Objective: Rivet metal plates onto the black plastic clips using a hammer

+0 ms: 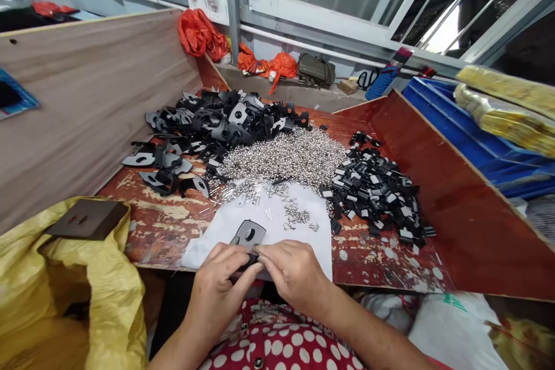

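Note:
Close together at the table's front edge, both hands meet over a white cloth (225, 221). My left hand (221, 280) is closed around a black plastic part with a grey plate (254, 232) that has an oval hole; the plate points away from me. My right hand (292, 269) pinches at the near end of the same part, fingertips touching those of the left. Whether a small piece is between the right fingertips is hidden. Small metal pieces (297, 214) and a few thin pins (269, 214) lie on the cloth just beyond the hands.
Behind the cloth is a heap of silver metal pieces (286, 156). Black plastic parts (225, 118) are piled at the back left, small black pieces (377, 191) at the right. Wooden side boards (459, 196) border the table. A yellow sack (113, 289) with a brown block (89, 218) stands left.

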Motion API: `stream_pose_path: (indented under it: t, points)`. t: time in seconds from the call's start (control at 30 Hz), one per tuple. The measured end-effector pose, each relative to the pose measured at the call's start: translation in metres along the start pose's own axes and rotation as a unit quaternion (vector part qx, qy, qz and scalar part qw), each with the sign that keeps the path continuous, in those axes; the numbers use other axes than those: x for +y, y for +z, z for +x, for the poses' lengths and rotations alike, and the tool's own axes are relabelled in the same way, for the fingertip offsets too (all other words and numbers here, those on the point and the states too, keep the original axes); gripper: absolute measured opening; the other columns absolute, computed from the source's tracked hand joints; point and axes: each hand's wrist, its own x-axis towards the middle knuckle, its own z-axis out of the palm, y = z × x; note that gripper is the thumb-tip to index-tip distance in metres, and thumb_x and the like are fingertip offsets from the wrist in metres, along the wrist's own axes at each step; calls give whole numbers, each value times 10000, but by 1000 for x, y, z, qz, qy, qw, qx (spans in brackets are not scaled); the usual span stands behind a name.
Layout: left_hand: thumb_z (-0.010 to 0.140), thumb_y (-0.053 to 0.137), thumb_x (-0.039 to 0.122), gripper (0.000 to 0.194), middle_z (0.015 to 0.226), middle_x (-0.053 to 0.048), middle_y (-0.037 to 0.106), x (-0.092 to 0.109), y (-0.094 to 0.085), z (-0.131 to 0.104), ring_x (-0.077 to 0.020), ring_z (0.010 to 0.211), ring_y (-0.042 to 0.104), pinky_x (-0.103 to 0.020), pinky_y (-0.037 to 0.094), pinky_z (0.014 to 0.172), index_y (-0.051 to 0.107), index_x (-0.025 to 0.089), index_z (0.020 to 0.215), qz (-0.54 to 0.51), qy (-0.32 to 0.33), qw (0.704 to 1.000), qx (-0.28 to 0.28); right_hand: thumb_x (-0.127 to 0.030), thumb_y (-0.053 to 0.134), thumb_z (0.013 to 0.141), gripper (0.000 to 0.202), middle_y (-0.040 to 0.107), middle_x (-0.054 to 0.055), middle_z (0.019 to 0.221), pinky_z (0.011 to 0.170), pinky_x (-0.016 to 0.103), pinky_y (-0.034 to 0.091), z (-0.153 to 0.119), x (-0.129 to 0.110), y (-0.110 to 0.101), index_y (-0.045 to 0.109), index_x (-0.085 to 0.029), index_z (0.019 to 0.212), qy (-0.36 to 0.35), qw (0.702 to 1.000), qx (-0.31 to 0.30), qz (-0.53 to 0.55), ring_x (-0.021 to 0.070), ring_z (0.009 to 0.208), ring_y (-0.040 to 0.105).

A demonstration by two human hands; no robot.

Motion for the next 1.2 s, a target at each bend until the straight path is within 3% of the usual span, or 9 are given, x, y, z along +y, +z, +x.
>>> stream_pose_path:
  t: [0.2, 0.43, 0.63, 0.7, 0.77, 0.9, 1.0, 1.1, 1.2]
  points:
    - [931, 629, 204, 131, 818, -28, 688, 5, -6, -5, -212, 778, 572, -321, 442, 710, 623, 211, 801, 38, 3, 999, 4, -104, 451, 997, 260, 755, 99, 918, 753, 319, 558, -5, -3, 12, 654, -124, 1159, -34, 999, 24, -26, 211, 806, 709]
    - [901, 626, 251, 188, 711, -24, 619, 4, -9, -3, -219, 711, 515, -323, 394, 652, 571, 224, 723, 76, -19, 997, -16, -157, 473, 1007, 227, 765, 55, 886, 745, 280, 575, -1, -2, 24, 687, -196, 1067, 46, 997, 27, 63, 179, 769, 731]
    - [888, 614, 274, 220, 708, -34, 640, 1, -12, -5, -224, 728, 535, -310, 416, 640, 574, 233, 676, 29, -63, 997, -18, -125, 443, 975, 328, 770, 114, 967, 809, 329, 593, -6, -2, 23, 653, -142, 1227, -36, 999, -15, 37, 218, 898, 737]
    - [872, 616, 277, 245, 666, -26, 607, -1, -13, -5, -218, 706, 528, -297, 405, 606, 553, 233, 639, 1, -98, 995, -18, -130, 456, 993, 291, 777, 66, 946, 782, 282, 579, 3, 7, 17, 685, -180, 1165, -9, 998, -34, 51, 174, 847, 734]
    - [849, 636, 296, 243, 672, -28, 596, -3, -13, -5, -215, 707, 534, -283, 391, 566, 562, 229, 627, -48, -145, 988, -13, -131, 488, 1004, 258, 781, 39, 978, 815, 269, 553, 21, 22, 11, 701, -202, 1130, 35, 997, -69, -21, 153, 863, 725]
    - [798, 704, 345, 266, 706, -19, 551, -9, -11, -7, -177, 651, 510, -254, 372, 498, 592, 210, 599, -217, -262, 940, -3, -83, 593, 940, 157, 763, 73, 923, 889, 327, 485, 61, 49, 10, 716, -165, 995, 58, 963, -157, -213, 210, 919, 675]
    - [770, 759, 376, 293, 704, 4, 512, -11, -10, -8, -128, 577, 460, -229, 383, 474, 611, 191, 598, -334, -336, 880, 7, -27, 584, 907, 156, 731, 119, 861, 877, 364, 452, 76, 53, 22, 690, -133, 867, 42, 952, -186, -238, 248, 893, 638]
    - [732, 797, 395, 338, 663, 15, 495, -9, -13, -9, -106, 549, 435, -212, 394, 463, 601, 175, 566, -411, -375, 830, 37, 7, 524, 905, 194, 705, 156, 869, 885, 403, 425, 80, 53, 33, 666, -118, 864, 30, 949, -193, -247, 275, 896, 610]
    - [710, 817, 402, 325, 642, 21, 490, -7, -20, -8, -92, 529, 381, -201, 386, 435, 630, 163, 592, -474, -401, 781, 66, 58, 495, 851, 242, 690, 152, 882, 882, 407, 422, 80, 60, 28, 653, -125, 857, 18, 957, -181, -228, 276, 909, 594]
